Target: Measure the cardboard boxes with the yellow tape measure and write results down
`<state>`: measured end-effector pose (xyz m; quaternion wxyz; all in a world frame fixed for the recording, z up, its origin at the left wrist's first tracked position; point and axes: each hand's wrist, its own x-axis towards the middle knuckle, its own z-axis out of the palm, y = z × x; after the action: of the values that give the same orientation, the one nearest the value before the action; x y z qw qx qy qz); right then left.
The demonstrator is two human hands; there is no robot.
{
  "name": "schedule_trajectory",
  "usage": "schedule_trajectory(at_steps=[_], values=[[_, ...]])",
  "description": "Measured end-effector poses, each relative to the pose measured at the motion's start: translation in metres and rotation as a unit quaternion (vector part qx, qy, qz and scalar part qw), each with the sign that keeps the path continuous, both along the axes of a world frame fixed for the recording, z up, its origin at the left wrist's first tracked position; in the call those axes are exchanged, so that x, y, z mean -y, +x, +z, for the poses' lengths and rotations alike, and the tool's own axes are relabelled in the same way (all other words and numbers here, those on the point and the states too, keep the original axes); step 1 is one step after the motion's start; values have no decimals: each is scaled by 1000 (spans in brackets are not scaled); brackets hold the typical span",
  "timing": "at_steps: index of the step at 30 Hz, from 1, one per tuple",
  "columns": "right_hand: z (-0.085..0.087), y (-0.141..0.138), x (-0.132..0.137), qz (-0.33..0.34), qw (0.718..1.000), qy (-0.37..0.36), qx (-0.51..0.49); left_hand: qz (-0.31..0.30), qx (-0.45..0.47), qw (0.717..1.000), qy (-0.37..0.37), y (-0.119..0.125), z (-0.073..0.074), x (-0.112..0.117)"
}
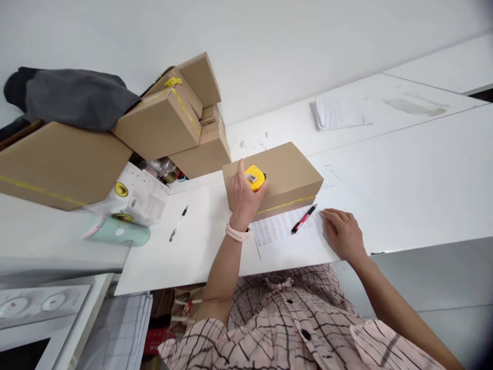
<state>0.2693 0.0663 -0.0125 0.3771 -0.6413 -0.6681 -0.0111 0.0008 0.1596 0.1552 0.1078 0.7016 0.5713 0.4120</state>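
A yellow tape measure (255,178) is in my left hand (245,198), with the fingers closed around its left side. It rests on or just above the top of a closed brown cardboard box (290,167), whose front side has a yellow strip. My right hand (344,234) lies on the table near its front edge, fingers loosely stretched and holding nothing visible. Its fingertips are by the right side of a printed sheet (269,236), which lies partly under the box. A red and black pen (304,219) lies on that sheet, between the box and my right hand.
On the white table (200,257) lies a clear pen with a black cap (178,223). A mint-green bottle (119,231), an avocado-printed carton (142,198) and stacked cardboard boxes (157,126) crowd the left. Papers (339,113) lie near the wall.
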Motion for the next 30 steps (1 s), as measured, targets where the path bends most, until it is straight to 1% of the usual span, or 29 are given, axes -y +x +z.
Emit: schedule_trajectory(at_steps=[2,3,4,5,6,7,8,9,10,11,12,14,16,18,20,22,24,27,28,30], values=[[12,-6,6,-44,996,24,-80,-62,113,991,-31,-1,2,12],[21,-11,10,-61,988,30,-139,-112,172,977,-62,-2,4,20],[34,-17,13,-63,976,25,-208,-166,228,954,-101,-2,6,29],[48,-24,17,-45,956,2,-288,-219,277,924,-144,-2,8,38],[64,-32,20,-7,926,-34,-375,-263,318,892,-186,-2,9,46],[81,-40,21,50,887,-89,-451,-294,348,862,-223,-2,10,53],[97,-47,22,108,842,-135,-511,-311,369,839,-251,-2,9,58],[112,-54,21,153,799,-164,-557,-318,383,824,-270,-1,9,62],[124,-59,18,185,764,-185,-589,-317,388,818,-282,-1,7,65],[134,-63,16,207,737,-201,-612,-312,387,818,-289,-2,5,66],[142,-66,12,220,716,-212,-627,-305,382,821,-293,-3,3,67],[150,-70,6,231,692,-232,-644,-293,373,828,-299,-7,0,66],[154,-72,2,240,677,-252,-648,-285,368,832,-301,-11,-1,66],[159,-74,-2,250,674,-265,-642,-281,366,834,-302,-16,2,67],[165,-75,-8,254,685,-266,-629,-276,365,837,-300,-20,8,67],[172,-74,-21,248,705,-252,-615,-265,366,844,-290,-27,15,65],[178,-66,-41,236,725,-223,-608,-235,364,864,-257,-38,22,57],[181,-44,-83,200,745,-160,-616,-157,356,903,-182,-68,30,39],[180,-35,-98,185,750,-141,-619,-132,355,911,-166,-81,32,31],[174,-19,-125,164,750,-115,-630,-87,357,917,-155,-106,32,16]])
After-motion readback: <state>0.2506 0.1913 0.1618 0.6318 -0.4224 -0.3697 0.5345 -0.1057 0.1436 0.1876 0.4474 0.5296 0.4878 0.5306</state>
